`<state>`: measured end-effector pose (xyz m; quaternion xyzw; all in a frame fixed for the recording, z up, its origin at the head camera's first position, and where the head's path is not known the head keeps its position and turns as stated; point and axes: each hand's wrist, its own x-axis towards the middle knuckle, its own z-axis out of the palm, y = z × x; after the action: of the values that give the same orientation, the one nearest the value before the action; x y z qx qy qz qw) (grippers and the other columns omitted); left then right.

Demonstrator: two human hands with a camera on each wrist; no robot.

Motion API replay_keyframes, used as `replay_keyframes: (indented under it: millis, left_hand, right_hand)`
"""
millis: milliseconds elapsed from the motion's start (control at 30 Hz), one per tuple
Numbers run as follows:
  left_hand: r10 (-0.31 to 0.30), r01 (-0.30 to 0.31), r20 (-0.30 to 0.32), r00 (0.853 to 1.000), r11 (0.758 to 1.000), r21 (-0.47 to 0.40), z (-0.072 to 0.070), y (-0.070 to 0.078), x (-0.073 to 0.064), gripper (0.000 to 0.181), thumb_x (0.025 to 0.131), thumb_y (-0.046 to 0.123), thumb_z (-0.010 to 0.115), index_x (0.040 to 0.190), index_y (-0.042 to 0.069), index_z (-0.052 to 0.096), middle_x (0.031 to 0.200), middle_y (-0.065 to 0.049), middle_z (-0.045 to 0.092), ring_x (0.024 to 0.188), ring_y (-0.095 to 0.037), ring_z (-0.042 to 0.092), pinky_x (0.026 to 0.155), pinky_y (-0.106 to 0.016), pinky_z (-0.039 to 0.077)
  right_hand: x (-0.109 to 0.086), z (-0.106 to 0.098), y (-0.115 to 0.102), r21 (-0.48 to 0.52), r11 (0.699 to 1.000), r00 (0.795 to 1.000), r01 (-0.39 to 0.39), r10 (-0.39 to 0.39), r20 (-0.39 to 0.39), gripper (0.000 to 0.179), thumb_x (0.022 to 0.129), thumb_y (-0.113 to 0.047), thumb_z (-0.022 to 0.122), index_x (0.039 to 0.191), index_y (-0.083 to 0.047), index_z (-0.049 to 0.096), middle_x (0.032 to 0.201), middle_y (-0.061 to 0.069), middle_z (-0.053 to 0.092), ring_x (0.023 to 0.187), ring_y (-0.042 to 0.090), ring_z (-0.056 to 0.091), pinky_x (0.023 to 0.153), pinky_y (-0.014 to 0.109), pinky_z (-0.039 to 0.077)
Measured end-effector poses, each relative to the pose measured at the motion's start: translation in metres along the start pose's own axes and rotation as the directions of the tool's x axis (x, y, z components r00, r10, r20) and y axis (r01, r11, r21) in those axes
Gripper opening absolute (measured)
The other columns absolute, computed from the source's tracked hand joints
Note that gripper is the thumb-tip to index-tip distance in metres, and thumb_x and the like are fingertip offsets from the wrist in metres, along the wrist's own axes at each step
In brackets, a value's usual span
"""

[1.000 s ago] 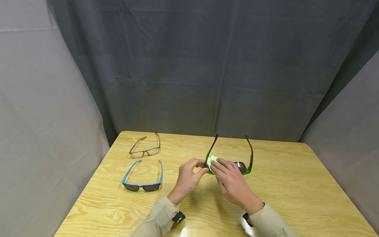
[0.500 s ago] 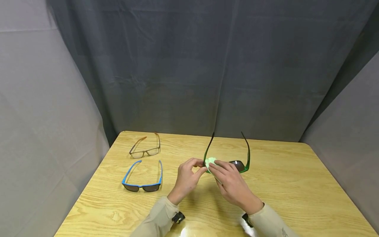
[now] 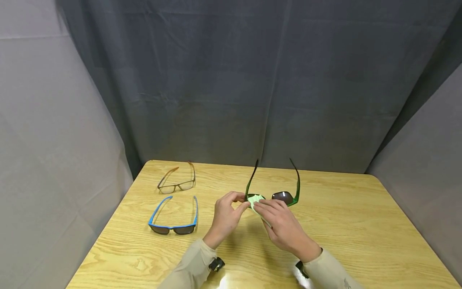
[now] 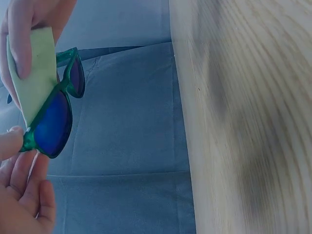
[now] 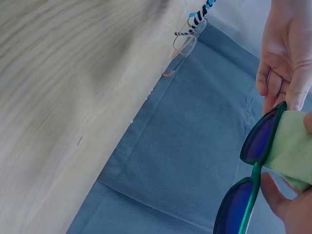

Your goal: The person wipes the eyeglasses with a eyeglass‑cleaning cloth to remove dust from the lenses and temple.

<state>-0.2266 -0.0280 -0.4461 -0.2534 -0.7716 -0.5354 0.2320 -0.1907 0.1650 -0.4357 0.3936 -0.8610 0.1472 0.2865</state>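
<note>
Green-framed sunglasses (image 3: pixel 284 196) with dark lenses are held above the table, arms unfolded and pointing away. My left hand (image 3: pixel 226 214) pinches their left corner between thumb and fingers. In my right hand (image 3: pixel 283 224) is a pale green cloth (image 3: pixel 255 200), pressed over the inner side of the left lens. The left wrist view shows that lens's blue mirrored front (image 4: pixel 53 124), with the cloth (image 4: pixel 41 73) behind it. From the right wrist, the right thumb (image 5: pixel 275 195) appears near the bridge, below the cloth (image 5: pixel 290 144). The cloth hides much of the left lens in the head view.
On the left of the wooden table (image 3: pixel 361 228) lie blue-framed sunglasses (image 3: pixel 173 228). Behind them are clear-lensed glasses (image 3: pixel 177 186) with brownish arms. A dark grey curtain (image 3: pixel 216 88) hangs behind the table, with lighter cloth walls at both sides.
The green sunglasses have shifted left and tilted slightly. The cloth has slid down the left lens, whose upper rim now shows. Both hands have moved only a little; the other glasses are unmoved.
</note>
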Motion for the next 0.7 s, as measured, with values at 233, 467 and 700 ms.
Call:
replay_keyframes:
  millis: [233, 467, 700]
  left_hand:
    - [-0.08, 0.081, -0.017, 0.997, 0.996, 0.035, -0.009, -0.006, 0.004, 0.015, 0.083, 0.017, 0.074, 0.096, 0.009, 0.07, 0.086, 0.004, 0.067, 0.081, -0.01, 0.061, 0.075, -0.036, 0.05]
    - [-0.141, 0.142, -0.032, 0.989, 0.99, 0.009, -0.025, -0.007, 0.008, 0.017, 0.084, 0.018, 0.073, 0.097, 0.008, 0.069, 0.087, 0.002, 0.067, 0.083, -0.015, 0.061, 0.078, -0.045, 0.049]
    - [-0.129, 0.128, 0.034, 0.991, 0.991, 0.03, -0.031, -0.01, 0.004, 0.019, 0.084, 0.019, 0.073, 0.098, 0.007, 0.07, 0.087, 0.003, 0.068, 0.086, -0.015, 0.061, 0.079, -0.043, 0.05]
  right_hand:
    - [-0.007, -0.003, 0.0, 0.052, 0.997, 0.997, 0.054, -0.051, -0.063, 0.032, 0.086, -0.005, 0.051, 0.115, -0.001, 0.064, 0.113, 0.011, 0.065, 0.108, 0.028, 0.057, 0.089, 0.045, 0.043]
    - [-0.025, -0.005, 0.011, 0.114, 0.992, 0.983, -0.049, 0.068, -0.169, 0.028, 0.097, -0.011, 0.043, 0.111, 0.001, 0.064, 0.106, 0.008, 0.064, 0.097, 0.023, 0.06, 0.082, 0.034, 0.047]
    - [-0.04, -0.008, 0.024, 0.125, 0.904, 0.891, -0.408, 0.425, -0.16, 0.023, 0.087, 0.004, 0.057, 0.107, -0.003, 0.066, 0.096, 0.004, 0.061, 0.075, 0.014, 0.057, 0.058, 0.03, 0.05]
